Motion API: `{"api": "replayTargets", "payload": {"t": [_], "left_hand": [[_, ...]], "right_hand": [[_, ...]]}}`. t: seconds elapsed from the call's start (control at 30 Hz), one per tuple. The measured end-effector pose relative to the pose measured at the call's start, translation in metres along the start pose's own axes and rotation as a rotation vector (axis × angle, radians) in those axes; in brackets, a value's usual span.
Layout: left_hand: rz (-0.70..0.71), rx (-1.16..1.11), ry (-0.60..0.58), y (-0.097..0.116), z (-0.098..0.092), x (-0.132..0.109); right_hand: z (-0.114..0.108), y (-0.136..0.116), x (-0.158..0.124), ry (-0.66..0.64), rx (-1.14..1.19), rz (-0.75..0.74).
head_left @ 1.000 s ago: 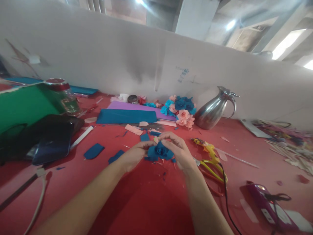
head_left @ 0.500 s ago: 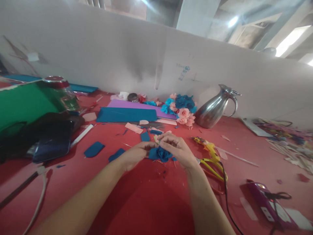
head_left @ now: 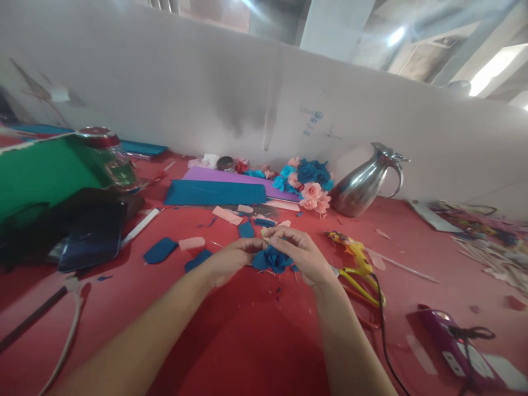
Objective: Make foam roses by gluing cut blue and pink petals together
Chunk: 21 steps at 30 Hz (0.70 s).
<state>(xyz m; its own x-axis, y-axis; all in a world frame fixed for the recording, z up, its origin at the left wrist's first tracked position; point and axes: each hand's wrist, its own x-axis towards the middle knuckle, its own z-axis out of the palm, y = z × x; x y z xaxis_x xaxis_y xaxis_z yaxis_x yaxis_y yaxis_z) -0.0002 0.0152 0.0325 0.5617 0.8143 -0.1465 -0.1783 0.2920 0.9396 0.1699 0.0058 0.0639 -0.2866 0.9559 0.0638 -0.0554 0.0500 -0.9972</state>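
Between my two hands is a dark blue paper flower (head_left: pixel 275 260) with ruffled petals, held low over the red table. My left hand (head_left: pixel 233 259) is closed, its thumb and fingers pinching the flower's left side by a flat blue petal. From the right, my right hand (head_left: pixel 303 250) curls over the flower's top, fingertips pressed together near a small greenish bit (head_left: pixel 264 234). The fingertips partly hide the flower's base. Loose blue paper petals (head_left: pixel 160 251) and a pink paper petal (head_left: pixel 192 243) lie left of my hands.
To the right lie a yellow glue gun (head_left: pixel 355 250), yellow-handled scissors (head_left: pixel 363 286) and a purple power strip (head_left: pixel 457 344). Finished paper flowers (head_left: pixel 311 187) and a metal jug (head_left: pixel 365 184) stand behind. A blue paper sheet (head_left: pixel 216 192) lies mid-table; a phone (head_left: pixel 93 239) lies left.
A pink petal that lay further back on the left now rests beside the blue petals, nearer my left hand. Both hands keep their hold on the flower with barely any movement.
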Motion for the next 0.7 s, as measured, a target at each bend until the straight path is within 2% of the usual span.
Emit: {"api": "replayTargets", "payload": {"t": [0.4, 0.6, 0.7], "left_hand": [[-0.039, -0.082, 0.043, 0.0022, 0.0028, -0.0003], [-0.021, -0.075, 0.041, -0.0017, -0.0003, 0.0018], [-0.012, -0.094, 0.07, -0.0042, -0.001, 0.0032]], "right_hand": [[-0.0009, 0.004, 0.001, 0.059, 0.02, -0.013], [0.0005, 0.0003, 0.0005, 0.019, -0.008, -0.073], [0.0023, 0.0018, 0.0023, 0.083, 0.031, -0.077]]}}
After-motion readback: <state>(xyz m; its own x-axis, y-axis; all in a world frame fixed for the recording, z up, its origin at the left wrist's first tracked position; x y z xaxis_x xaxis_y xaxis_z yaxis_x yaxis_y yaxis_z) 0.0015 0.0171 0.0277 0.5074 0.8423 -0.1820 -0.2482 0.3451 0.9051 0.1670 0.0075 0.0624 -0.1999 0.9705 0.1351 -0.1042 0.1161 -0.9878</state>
